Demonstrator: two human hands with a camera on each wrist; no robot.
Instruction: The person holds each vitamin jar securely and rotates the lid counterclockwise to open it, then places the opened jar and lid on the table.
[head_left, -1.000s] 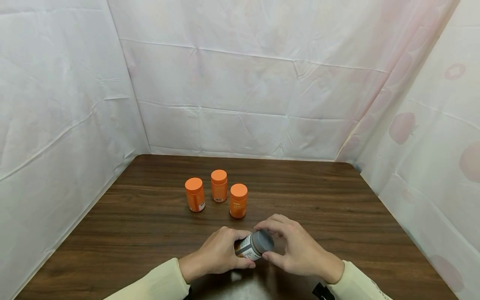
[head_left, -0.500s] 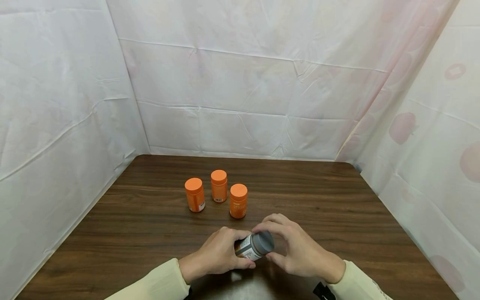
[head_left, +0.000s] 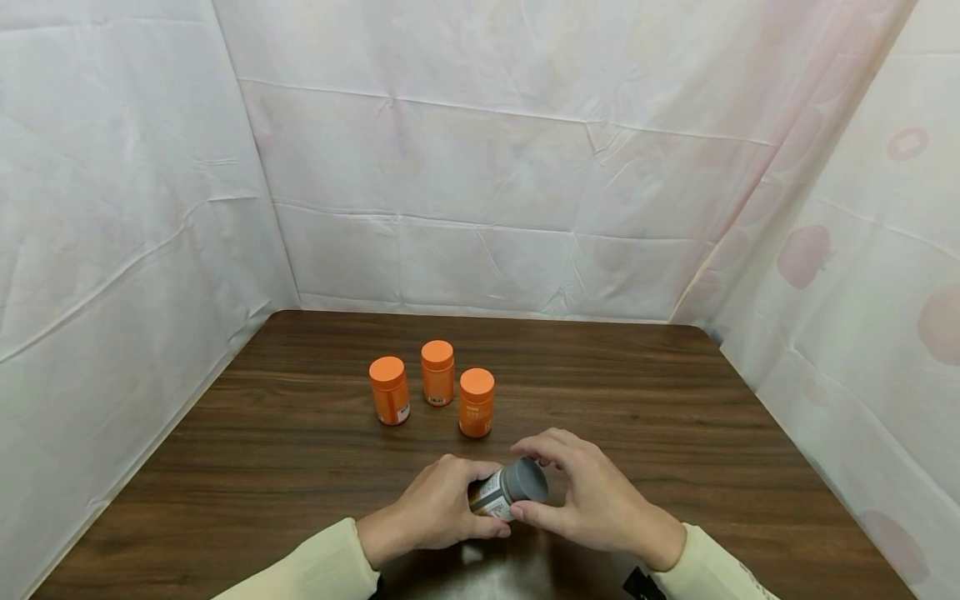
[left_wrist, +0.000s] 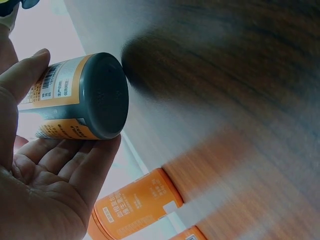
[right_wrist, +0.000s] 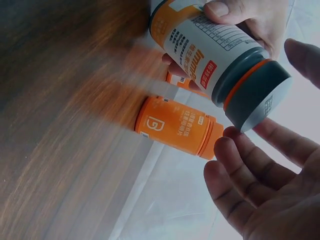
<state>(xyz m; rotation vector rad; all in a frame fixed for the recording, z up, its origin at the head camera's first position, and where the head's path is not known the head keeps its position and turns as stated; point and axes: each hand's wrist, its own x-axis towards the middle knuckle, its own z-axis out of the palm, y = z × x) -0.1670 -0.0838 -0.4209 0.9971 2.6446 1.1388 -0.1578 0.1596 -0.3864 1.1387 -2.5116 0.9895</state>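
Note:
A grey-lidded supplement bottle (head_left: 492,497) with a white and orange label lies tilted, its lid toward the right. My left hand (head_left: 438,505) grips its body, thumb on one side and fingers on the other; the left wrist view shows the dark base (left_wrist: 107,95) clear of the table. Around the grey lid (right_wrist: 257,95) my right hand (head_left: 592,497) is spread. In the right wrist view its thumb (right_wrist: 304,60) stands apart from the lid, while some fingertips (right_wrist: 235,145) are at or near the lid's edge. An orange ring (right_wrist: 245,82) shows beneath the lid.
Three orange bottles with orange lids stand upright beyond my hands: a left one (head_left: 390,392), a back one (head_left: 438,375) and a right one (head_left: 477,404). The brown wooden table (head_left: 637,375) is bounded by white cloth walls (head_left: 480,167) at the back and sides.
My right hand's fingers and thumb have shifted slightly around the lid, the thumb moving left, and the hand looks looser. My left hand and the bottle keep nearly the same place.

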